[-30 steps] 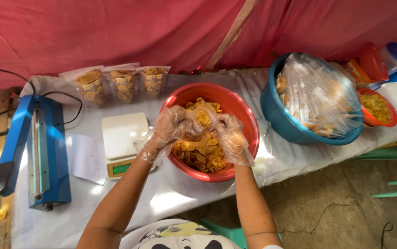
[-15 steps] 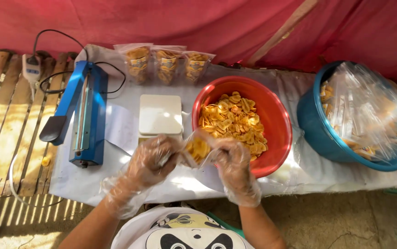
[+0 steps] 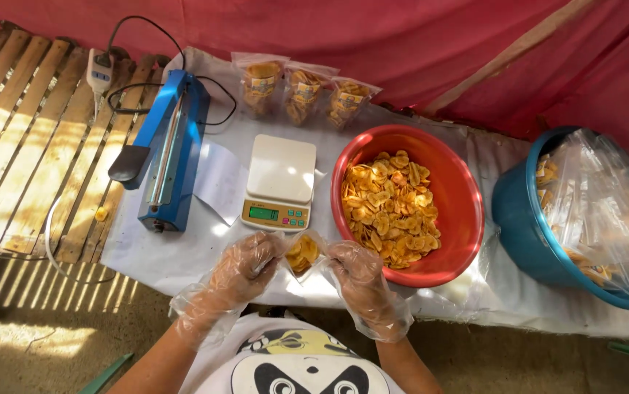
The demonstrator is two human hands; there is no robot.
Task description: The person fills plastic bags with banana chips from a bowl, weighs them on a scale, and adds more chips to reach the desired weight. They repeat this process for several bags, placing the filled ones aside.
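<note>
Both my hands wear clear plastic gloves. My left hand (image 3: 245, 264) and my right hand (image 3: 354, 264) hold the two sides of a small clear bag of yellow chips (image 3: 303, 253) just above the table's near edge. A white digital kitchen scale (image 3: 280, 180) stands right behind the bag. To its right sits a red bowl (image 3: 460, 190) heaped with yellow chips (image 3: 391, 208).
A blue heat sealer (image 3: 168, 149) lies left of the scale, its cord running to a power strip (image 3: 100, 70). Three filled chip bags (image 3: 303, 91) lean at the back. A blue tub (image 3: 522, 226) with clear bags stands far right. A wooden slat bench (image 3: 22, 146) flanks the table's left.
My hands left the red bowl and came toward me with a filled bag between them. The view swung left, bringing the sealer and slats into sight.
</note>
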